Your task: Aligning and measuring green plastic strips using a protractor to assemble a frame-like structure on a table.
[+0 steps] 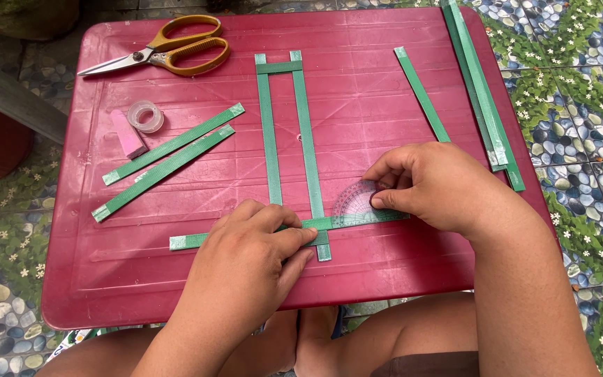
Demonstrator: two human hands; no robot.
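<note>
Left hand (249, 248): fingers pressed flat on a green cross strip (197, 241) lying over the near ends of two long upright strips (268, 132), near the table (385, 279) front edge. Right hand (430, 185): fingertips pinching a clear protractor (354, 207) against the same cross strip. Elsewhere: scissors (169, 52), tape roll (145, 116), pink eraser (128, 134), loose green strips (169, 157).

Home patio or yard floor, likely. Low red plastic bench (385, 63) over pebble-and-flower patterned floor tiles (581, 105); person sits on the ground, bare knees under it; household scissors (165, 50) about.
</note>
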